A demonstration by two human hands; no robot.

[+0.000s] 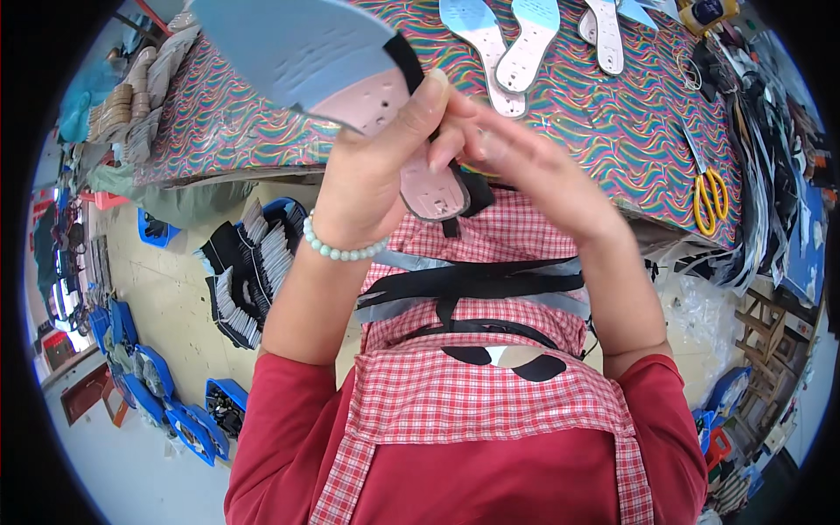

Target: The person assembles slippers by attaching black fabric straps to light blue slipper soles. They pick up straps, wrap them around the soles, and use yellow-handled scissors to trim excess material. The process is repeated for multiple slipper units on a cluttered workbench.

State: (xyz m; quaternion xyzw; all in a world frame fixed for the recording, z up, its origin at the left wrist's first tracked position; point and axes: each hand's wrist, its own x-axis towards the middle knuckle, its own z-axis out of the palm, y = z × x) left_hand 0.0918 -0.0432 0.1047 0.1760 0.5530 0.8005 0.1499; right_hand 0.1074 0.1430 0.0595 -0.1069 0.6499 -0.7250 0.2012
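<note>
The insole (337,74) is in the air over the near edge of the counter (604,114), in front of the apron (481,389). Its long axis runs aslant: the broad blue toe end points away and to the left, out past the top of the view, and the narrow pink heel end points back toward the person and to the right. A black band (404,63) lies along its right edge, and more black material shows beside the heel.

The left hand (372,171) has its grip clamped on the insole's middle, thumb laid across the upper face. The right hand (534,166) comes in from the right, its fingers close by the left thumb; whether its grip is apart or pinching something, I cannot tell, as the fingers overlap and blur.

On the counter, beyond the hands, two more insoles (529,48) overlap, toes pointing away, with others to their right. Scissors (710,197) lie at the right, yellow handles nearer the person, blades pointing away. Black strips (472,282) cross the person's lap.
</note>
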